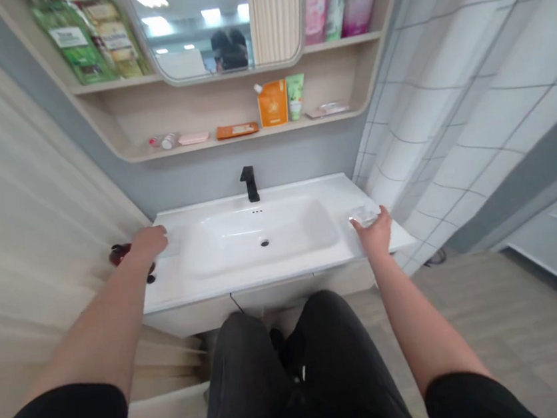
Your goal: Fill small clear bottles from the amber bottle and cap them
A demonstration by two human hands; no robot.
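Just now my right hand (374, 231) closes narrowly on a clear plastic piece (364, 217) at the basin's (260, 226) 3 o'clock. My left hand (149, 242) rests at 9 o'clock beside a dark red object (120, 254); whether it's holding anything, I can't tell.

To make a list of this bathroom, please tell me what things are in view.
washbasin: one, white, under the shelves
tap: one, black, behind the basin
mirror: one, grey frame, top middle
shelf: one, pale wood, above the tap
orange pouch: one, orange, on the shelf
green packets: several, green, upper left
pink bottles: several, pink, upper right
clear object: one, clear, under the right hand
red object: one, dark red, by the left hand
left hand: one, at the basin's left edge
right hand: one, at the basin's right edge
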